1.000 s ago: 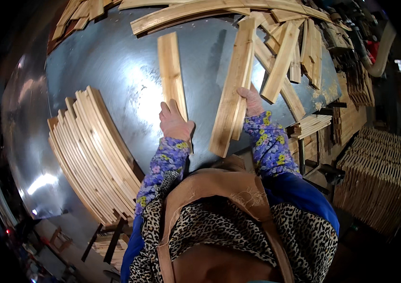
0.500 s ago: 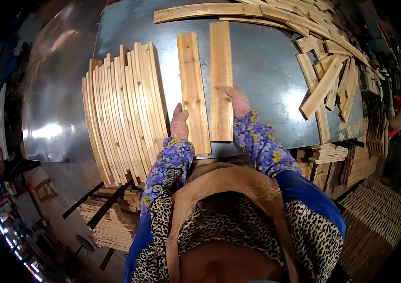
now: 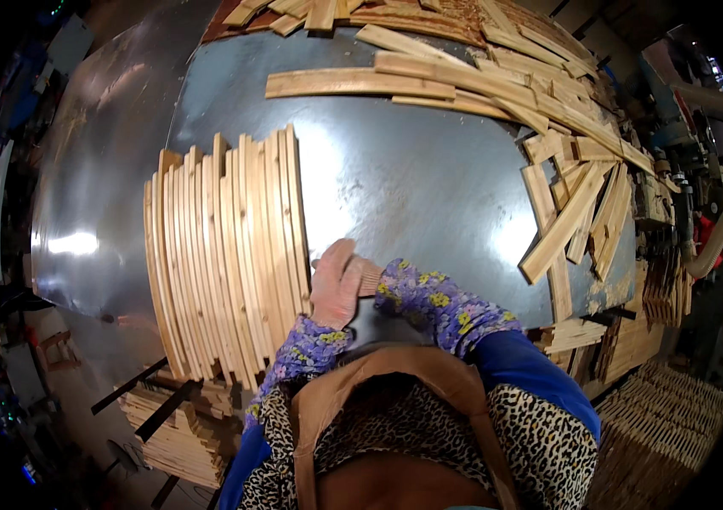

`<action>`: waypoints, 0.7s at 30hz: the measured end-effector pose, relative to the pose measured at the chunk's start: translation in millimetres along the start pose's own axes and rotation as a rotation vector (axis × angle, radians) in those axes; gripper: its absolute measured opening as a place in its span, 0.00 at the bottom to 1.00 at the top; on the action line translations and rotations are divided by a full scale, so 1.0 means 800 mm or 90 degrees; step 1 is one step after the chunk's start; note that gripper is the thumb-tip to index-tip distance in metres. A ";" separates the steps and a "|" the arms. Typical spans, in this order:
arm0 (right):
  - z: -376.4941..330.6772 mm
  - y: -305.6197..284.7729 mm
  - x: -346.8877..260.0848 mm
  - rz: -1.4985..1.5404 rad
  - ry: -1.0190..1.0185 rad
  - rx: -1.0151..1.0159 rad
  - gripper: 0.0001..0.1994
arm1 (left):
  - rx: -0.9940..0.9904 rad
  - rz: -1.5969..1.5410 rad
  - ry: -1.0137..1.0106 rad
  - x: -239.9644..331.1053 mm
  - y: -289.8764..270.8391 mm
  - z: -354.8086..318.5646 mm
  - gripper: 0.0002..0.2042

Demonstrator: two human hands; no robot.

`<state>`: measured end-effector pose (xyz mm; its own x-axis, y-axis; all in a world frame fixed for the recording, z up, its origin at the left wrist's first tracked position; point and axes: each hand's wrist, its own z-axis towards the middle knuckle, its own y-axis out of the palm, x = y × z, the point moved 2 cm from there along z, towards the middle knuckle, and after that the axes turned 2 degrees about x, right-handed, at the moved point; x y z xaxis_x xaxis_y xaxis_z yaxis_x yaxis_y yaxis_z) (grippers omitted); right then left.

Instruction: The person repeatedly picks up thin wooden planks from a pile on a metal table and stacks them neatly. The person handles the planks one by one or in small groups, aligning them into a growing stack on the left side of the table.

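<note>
Shiny metal tabletop (image 3: 429,170) spreads ahead of your hands, with loose boards (image 3: 574,217) scattered beyond them and to their right; a stack of slats (image 3: 663,425) stands off the table, farther right. Your left hand (image 3: 336,285) points forward, fingers close together, just beside the row of boards (image 3: 234,255) on its left. Your right hand (image 3: 371,276) reaches across to it (partly hidden behind it); whether either grips anything, I cannot tell.

Left grip (image 3: 335,287) partly covers right grip (image 3: 370,277); right forearm (image 3: 450,310) angles inward
</note>
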<state>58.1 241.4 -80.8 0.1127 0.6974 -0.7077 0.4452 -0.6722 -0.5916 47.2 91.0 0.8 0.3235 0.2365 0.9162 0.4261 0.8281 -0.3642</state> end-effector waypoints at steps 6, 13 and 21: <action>0.039 -0.337 0.133 -0.330 0.143 0.423 0.44 | -0.048 0.225 -0.253 -0.050 0.021 0.012 0.27; 0.121 -0.554 0.213 -0.464 0.164 0.218 0.59 | -0.065 0.283 -0.231 -0.072 0.021 -0.011 0.28; 0.139 -0.505 0.180 -0.481 0.185 0.230 0.38 | -0.037 0.069 -0.296 -0.089 0.023 -0.014 0.34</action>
<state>-204.3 586.0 13.0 0.1453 0.9892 0.0190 0.1896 -0.0089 -0.9818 41.5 83.7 -72.9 -0.0378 0.5337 0.8448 0.4621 0.7589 -0.4588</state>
